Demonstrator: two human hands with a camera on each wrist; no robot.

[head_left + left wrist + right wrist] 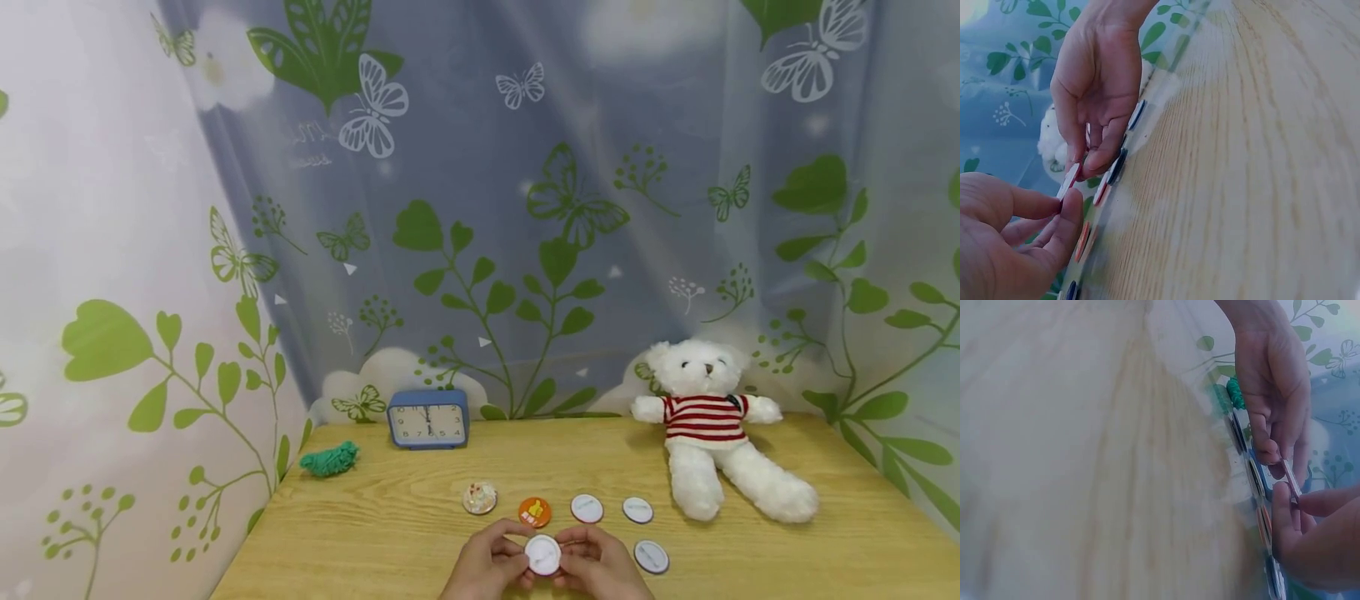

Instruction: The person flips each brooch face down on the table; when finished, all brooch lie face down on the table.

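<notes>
Both hands hold one round pin badge point(542, 554) just above the front of the table, its white back and pin facing up. My left hand point(487, 560) pinches its left edge between thumb and fingers, and my right hand point(600, 562) pinches the right edge. From the left wrist the badge point(1070, 178) appears nearly edge-on between both sets of fingertips. Just beyond the hands lie a patterned badge point(480, 497), an orange badge point(535, 512) with a yellow figure, and a red-rimmed badge point(587, 508) turned back up. Two more back-up badges point(637, 510) are at the right.
A blue clock point(428, 419) stands at the back left of the wooden table point(360, 533), beside a green yarn bundle point(330, 459). On the right sits a white teddy bear point(705, 425) in a striped shirt. A leaf-printed curtain point(480, 250) hangs behind.
</notes>
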